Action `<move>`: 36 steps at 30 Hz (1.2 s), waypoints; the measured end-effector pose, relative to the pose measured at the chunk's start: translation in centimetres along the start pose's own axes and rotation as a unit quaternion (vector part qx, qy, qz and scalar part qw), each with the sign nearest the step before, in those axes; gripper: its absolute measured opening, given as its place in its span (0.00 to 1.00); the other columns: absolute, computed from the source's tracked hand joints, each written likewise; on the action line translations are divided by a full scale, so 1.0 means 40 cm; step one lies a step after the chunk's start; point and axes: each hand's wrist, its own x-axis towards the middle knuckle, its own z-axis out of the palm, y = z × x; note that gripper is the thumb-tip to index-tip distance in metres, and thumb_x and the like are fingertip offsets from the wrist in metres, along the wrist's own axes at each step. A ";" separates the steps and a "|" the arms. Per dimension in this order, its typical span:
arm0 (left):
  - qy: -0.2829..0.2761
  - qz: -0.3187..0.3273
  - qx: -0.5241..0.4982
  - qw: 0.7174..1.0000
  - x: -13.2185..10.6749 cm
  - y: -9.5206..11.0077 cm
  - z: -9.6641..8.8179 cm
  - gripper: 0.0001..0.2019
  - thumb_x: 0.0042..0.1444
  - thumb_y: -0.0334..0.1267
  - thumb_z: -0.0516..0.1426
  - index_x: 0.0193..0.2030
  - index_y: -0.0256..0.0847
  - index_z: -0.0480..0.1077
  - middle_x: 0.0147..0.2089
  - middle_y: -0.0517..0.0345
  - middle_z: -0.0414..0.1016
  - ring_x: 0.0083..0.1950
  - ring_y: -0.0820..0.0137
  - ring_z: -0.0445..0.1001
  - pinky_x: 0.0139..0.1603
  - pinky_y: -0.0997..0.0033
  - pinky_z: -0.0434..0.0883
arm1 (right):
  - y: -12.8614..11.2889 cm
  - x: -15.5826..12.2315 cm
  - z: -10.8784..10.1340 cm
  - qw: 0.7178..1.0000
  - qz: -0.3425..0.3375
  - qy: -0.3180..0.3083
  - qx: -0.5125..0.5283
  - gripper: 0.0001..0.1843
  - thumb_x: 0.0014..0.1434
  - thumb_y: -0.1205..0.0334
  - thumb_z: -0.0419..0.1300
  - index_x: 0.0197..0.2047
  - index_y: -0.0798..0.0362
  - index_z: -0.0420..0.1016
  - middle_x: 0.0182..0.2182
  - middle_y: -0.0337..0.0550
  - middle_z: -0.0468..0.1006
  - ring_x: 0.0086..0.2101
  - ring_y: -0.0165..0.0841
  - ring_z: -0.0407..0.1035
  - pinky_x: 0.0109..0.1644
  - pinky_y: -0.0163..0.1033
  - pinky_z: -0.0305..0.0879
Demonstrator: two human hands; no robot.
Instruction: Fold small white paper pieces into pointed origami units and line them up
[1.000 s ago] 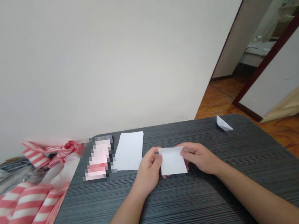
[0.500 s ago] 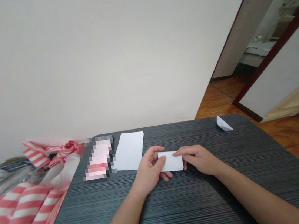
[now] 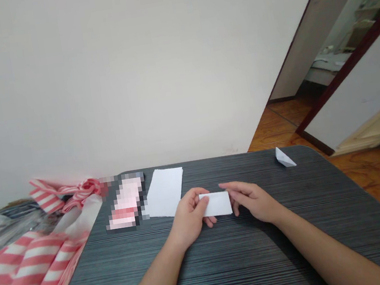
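Note:
A small rectangle of folded white paper (image 3: 218, 204) is held a little above the dark table. My left hand (image 3: 193, 216) pinches its left end, thumb on the front face and the other fingers underneath. At the right end is my right hand (image 3: 250, 200). Its index finger stretches past the upper right corner, off the front face, and its thumb is by the right edge. Whether the lower fingers touch the paper's back is hidden.
A stack of white paper sheets (image 3: 165, 191) lies left of my hands, beside a pixelated pink-and-white item (image 3: 126, 202). A folded paper boat (image 3: 285, 158) sits at the table's (image 3: 226, 265) far right. Red-and-white striped cloth (image 3: 37, 265) lies left of the table.
My right index finger has lifted off the paper's front face and now reaches above its corner. The folded paper has shifted slightly left. My left hand keeps its pinch.

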 end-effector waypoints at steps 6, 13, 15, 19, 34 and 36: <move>0.004 0.008 -0.005 1.000 -0.002 -0.002 0.002 0.13 0.56 0.45 0.52 0.42 0.37 0.61 0.23 0.62 0.69 0.21 0.72 0.72 0.19 0.75 0.69 | 0.003 0.004 0.011 0.997 0.061 -0.038 0.033 0.16 0.60 0.56 0.53 0.47 0.57 0.69 0.26 0.42 0.75 0.22 0.29 0.70 0.24 0.33 0.66; 0.001 0.006 0.001 1.000 -0.003 -0.005 0.003 0.13 0.57 0.44 0.51 0.43 0.37 0.61 0.24 0.62 0.68 0.22 0.71 0.72 0.21 0.73 0.71 | 0.005 0.005 0.016 0.997 0.064 -0.043 0.026 0.11 0.59 0.57 0.54 0.40 0.56 0.70 0.25 0.41 0.76 0.23 0.29 0.70 0.24 0.32 0.65; 0.004 0.007 -0.002 1.000 -0.003 -0.006 0.003 0.13 0.56 0.44 0.52 0.43 0.38 0.61 0.24 0.62 0.68 0.22 0.72 0.72 0.21 0.73 0.71 | 0.006 0.005 0.016 0.997 0.060 -0.044 0.024 0.11 0.59 0.58 0.54 0.41 0.56 0.70 0.25 0.41 0.76 0.23 0.29 0.69 0.24 0.32 0.65; 0.018 0.009 -0.003 1.000 -0.003 -0.011 0.005 0.13 0.56 0.45 0.52 0.43 0.38 0.61 0.25 0.62 0.69 0.23 0.72 0.73 0.21 0.74 0.71 | 0.003 0.007 0.017 0.998 0.058 -0.038 0.013 0.12 0.58 0.58 0.54 0.43 0.55 0.70 0.24 0.40 0.76 0.22 0.29 0.69 0.24 0.32 0.64; 0.008 -0.016 0.033 0.999 -0.001 0.001 0.011 0.11 0.53 0.38 0.56 0.41 0.37 0.60 0.21 0.64 0.69 0.17 0.76 0.68 0.17 0.80 0.64 | -0.010 0.005 0.013 0.998 0.048 -0.021 -0.019 0.10 0.58 0.60 0.55 0.39 0.56 0.71 0.25 0.41 0.76 0.22 0.29 0.69 0.28 0.32 0.64; 0.007 -0.011 0.035 0.999 -0.001 0.001 0.010 0.11 0.53 0.38 0.56 0.40 0.38 0.60 0.22 0.64 0.69 0.18 0.76 0.68 0.18 0.80 0.65 | -0.011 0.004 0.013 0.999 0.043 -0.021 -0.024 0.10 0.58 0.60 0.55 0.40 0.56 0.71 0.25 0.40 0.77 0.23 0.29 0.69 0.28 0.32 0.64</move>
